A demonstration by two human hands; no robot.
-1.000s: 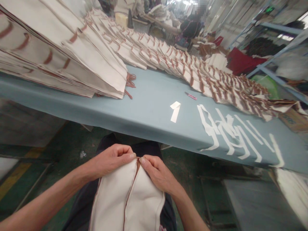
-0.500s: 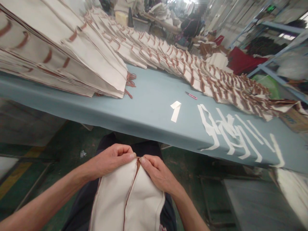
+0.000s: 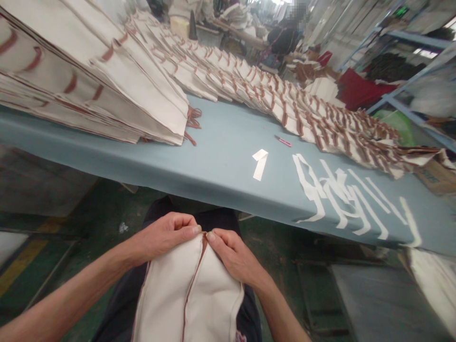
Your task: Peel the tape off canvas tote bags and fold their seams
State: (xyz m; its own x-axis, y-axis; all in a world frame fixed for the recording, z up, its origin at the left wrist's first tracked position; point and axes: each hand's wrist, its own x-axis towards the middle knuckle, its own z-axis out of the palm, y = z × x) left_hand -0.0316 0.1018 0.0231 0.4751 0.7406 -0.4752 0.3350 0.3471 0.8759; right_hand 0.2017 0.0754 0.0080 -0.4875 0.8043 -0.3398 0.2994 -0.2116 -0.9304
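Note:
A cream fabric piece with a brown seam down its middle hangs over my lap. My left hand pinches its top edge just left of the seam. On the other side of the seam, my right hand grips the same edge between thumb and fingers. The two thumbs are close together, with a brown strip showing in the gap between them. What lies under the curled fingers is hidden.
A blue-covered table stands in front of me. On it are stacked cream panels, a long row of brown-trimmed pieces, pink thread snips and white strips. Behind it, a person is near a shelf.

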